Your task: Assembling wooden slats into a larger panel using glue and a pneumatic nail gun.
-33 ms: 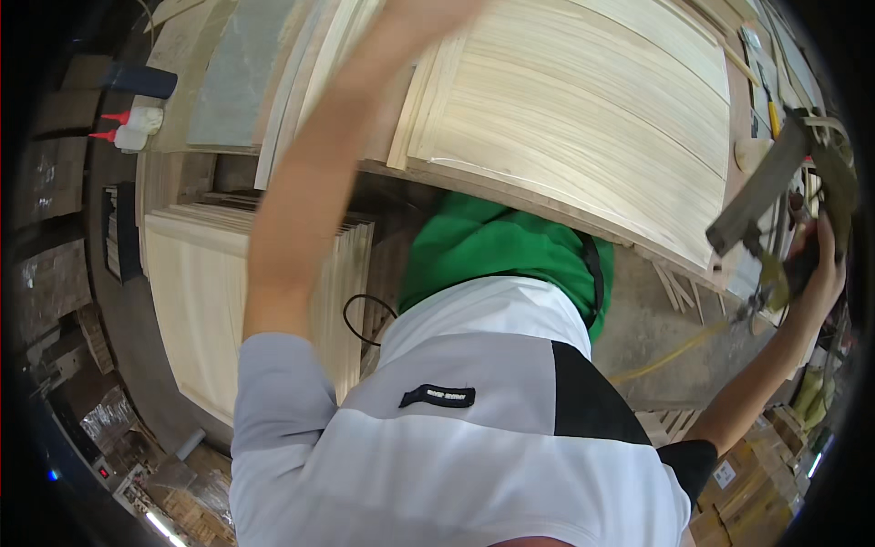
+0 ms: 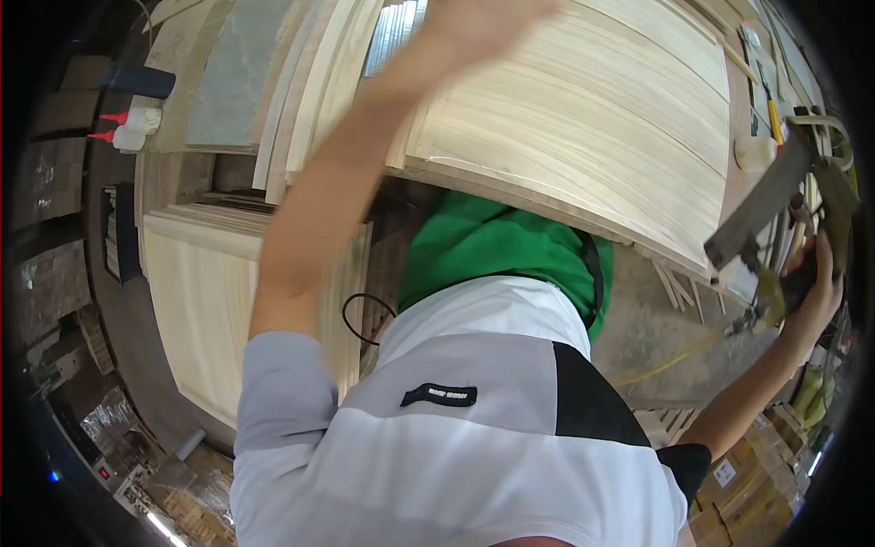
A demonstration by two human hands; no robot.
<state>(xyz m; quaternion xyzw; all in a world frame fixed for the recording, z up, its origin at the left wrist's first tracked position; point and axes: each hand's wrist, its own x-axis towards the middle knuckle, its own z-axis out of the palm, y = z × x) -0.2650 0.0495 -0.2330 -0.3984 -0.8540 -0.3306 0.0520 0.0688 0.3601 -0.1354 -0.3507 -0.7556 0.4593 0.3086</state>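
- Table (image 2: 492, 190): wood, crowded, worn edge, runs across the top of the view.
- Pale wood panel (image 2: 602, 118) flat on it, joined boards, fine straight grain, smooth, framed by a raised strip on its left side.
- Left of the panel: narrow boards (image 2: 333, 77) side by side, plus a dull grey sheet (image 2: 223, 87), flat, scuffed.
- Left hand (image 2: 492, 23): over the panel's top left part, motion-blurred; grip state cannot be told, nor whether it touches the wood.
- Right hand (image 2: 818, 292): at the table's right end, grip wrapped round the handle of a nail gun (image 2: 761, 210).
- Nail gun: held up beside the panel's right edge; long dark straight bar, olive rounded body, looks like metal.
- Yellow hose (image 2: 670, 360): thin, curving, below the gun.
- Right end of table: yellow-handled tool (image 2: 775, 121), pale round roll (image 2: 755, 155).
- Far left: two white bottles (image 2: 137, 128), red pointed tips.
- Below table, left: stack of panels (image 2: 200, 301), wood, edges layered.
- Floor (image 2: 629, 319): grey, smooth; thin wood sticks (image 2: 676, 287) lean under the table.
- Room: cardboard boxes (image 2: 743, 479) lower right, brown, taped.
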